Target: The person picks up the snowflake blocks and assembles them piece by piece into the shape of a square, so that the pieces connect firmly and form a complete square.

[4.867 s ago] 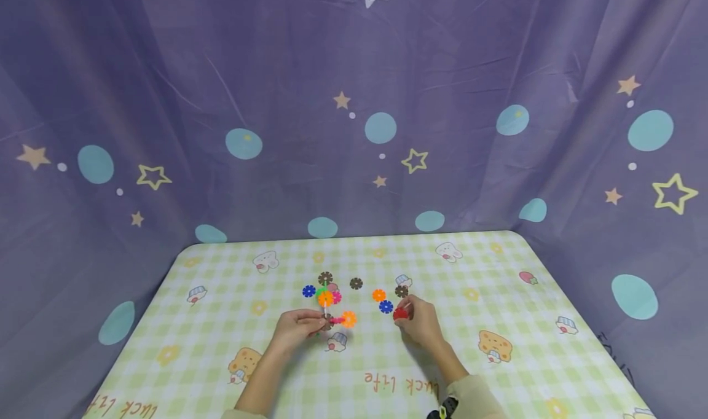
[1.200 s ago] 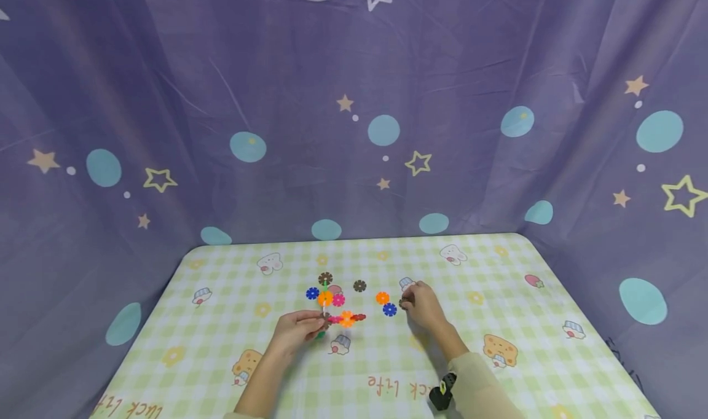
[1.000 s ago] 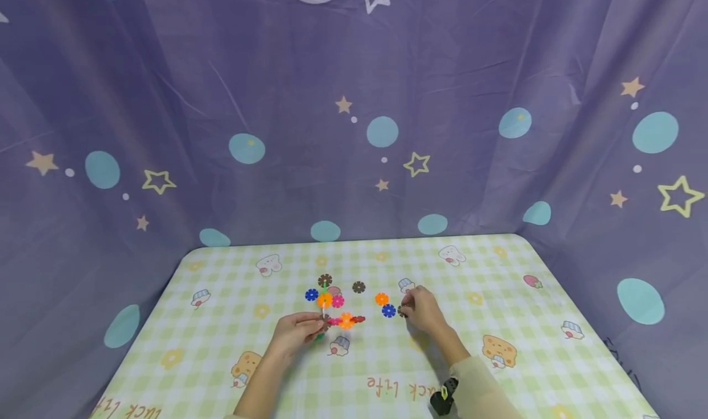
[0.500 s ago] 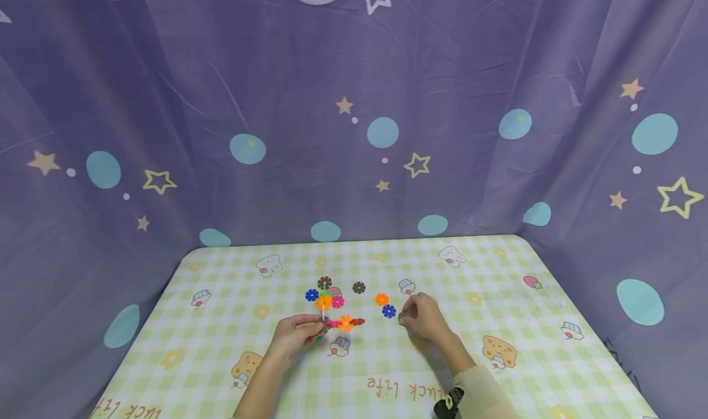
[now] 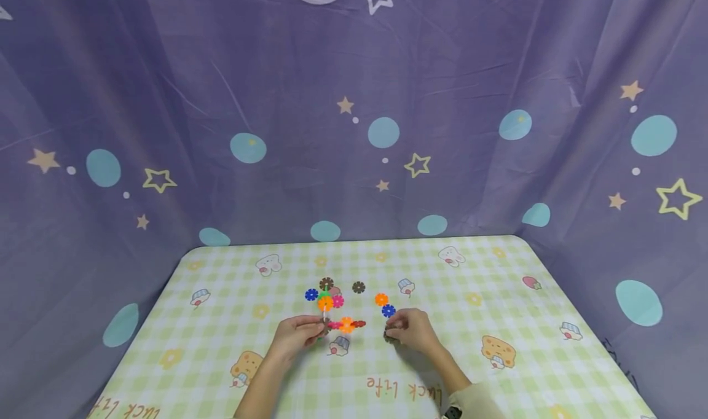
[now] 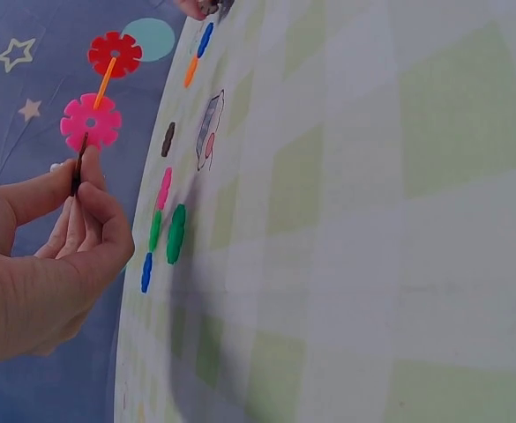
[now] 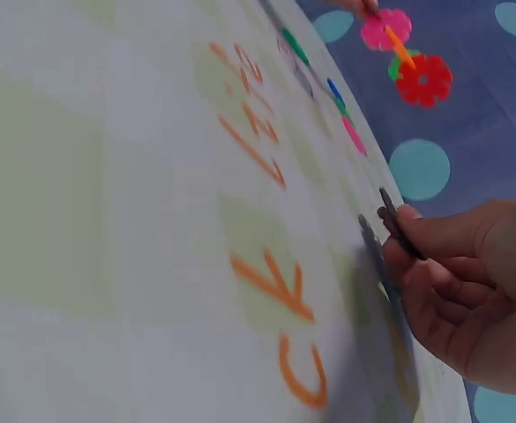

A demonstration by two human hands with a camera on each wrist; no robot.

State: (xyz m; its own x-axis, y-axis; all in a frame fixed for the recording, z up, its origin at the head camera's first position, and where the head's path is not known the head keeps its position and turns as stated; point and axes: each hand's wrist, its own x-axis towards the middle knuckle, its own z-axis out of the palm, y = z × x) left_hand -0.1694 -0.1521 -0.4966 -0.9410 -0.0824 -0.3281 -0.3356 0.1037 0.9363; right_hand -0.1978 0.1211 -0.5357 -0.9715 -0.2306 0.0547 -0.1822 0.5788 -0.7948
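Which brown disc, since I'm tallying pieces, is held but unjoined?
The brown disc in the right grip; the left grip holds one joined to a pink disc; another lies on the table.

A chain (image 5: 335, 325) of small, flower-shaped discs was up above the counter (image 5: 525, 376), pinched in the left hand (image 5: 293, 334) by a dark brown disc (image 6: 77, 172). To the right of that ran a hot-pink disc (image 6: 104, 123), an orange disc (image 5: 346, 325) and a red disc (image 6: 127, 53), slotted rim to rim, each crosswise to its neighbour. Away from the person, a thin white disc (image 5: 324, 313) showed edge-on, then more orange and brown. The right hand (image 5: 415, 330) pinched a separate brown disc (image 7: 403, 233), partly covered by fingers, tilted, just above the counter, apart from the chain.
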